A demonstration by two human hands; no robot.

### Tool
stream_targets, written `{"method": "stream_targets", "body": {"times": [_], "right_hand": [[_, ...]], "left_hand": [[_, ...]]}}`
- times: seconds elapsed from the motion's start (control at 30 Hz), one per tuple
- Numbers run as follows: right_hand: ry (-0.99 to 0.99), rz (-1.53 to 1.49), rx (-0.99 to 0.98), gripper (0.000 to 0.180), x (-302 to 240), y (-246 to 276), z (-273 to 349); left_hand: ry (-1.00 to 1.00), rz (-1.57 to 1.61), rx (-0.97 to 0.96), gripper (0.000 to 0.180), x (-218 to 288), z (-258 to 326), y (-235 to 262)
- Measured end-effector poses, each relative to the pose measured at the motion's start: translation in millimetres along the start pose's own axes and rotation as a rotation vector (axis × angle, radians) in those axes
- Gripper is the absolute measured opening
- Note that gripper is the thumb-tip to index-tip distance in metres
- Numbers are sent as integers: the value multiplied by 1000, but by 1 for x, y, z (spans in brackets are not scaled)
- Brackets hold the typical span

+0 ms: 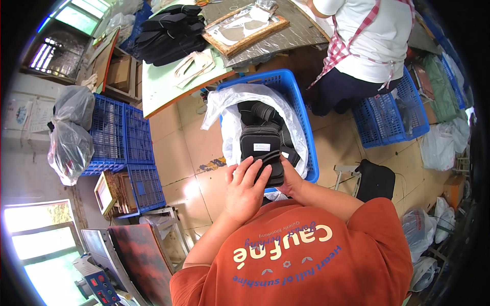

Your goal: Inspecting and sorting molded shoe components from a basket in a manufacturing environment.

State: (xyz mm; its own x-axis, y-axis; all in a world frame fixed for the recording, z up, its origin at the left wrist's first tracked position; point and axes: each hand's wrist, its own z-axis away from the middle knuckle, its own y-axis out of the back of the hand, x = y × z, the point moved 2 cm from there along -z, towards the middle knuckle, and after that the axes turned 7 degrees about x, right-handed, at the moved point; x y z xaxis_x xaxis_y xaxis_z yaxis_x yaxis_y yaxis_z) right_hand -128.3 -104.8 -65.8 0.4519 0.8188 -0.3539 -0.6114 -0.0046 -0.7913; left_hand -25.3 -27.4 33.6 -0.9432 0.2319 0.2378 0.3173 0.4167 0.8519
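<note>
Head view — two hands point(246, 193) point(290, 177) touch one black case point(251, 149).

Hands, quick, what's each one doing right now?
Left hand: open, fingers spread on the black stack.
Right hand: against the stack's right side; fingers mostly hidden, so I can't tell how closed.

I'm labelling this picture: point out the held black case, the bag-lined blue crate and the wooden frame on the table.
Black case point(262, 147): head view, on its white label.
Blue crate point(307, 127): head view, right rim.
Wooden frame point(258, 38): head view, its near bar.
</note>
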Motion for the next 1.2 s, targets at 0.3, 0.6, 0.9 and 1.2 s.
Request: {"method": "stream_targets", "body": {"times": [0.3, 0.6, 0.9, 1.2], "right_hand": [[-9, -24, -7, 32, 0, 1, 0], [-2, -57, -9, 31, 1, 1, -3], [-40, -61, -27, 30, 2, 2, -2], [-24, -44, -57, 30, 0, -6, 2]], "left_hand": [[-21, 24, 44, 47, 1, 3, -3], [-42, 86, 113, 40, -2, 9, -3], [-1, 117, 164, 40, -5, 15, -7], [-9, 41, 174, 43, -7, 19, -6]]}}
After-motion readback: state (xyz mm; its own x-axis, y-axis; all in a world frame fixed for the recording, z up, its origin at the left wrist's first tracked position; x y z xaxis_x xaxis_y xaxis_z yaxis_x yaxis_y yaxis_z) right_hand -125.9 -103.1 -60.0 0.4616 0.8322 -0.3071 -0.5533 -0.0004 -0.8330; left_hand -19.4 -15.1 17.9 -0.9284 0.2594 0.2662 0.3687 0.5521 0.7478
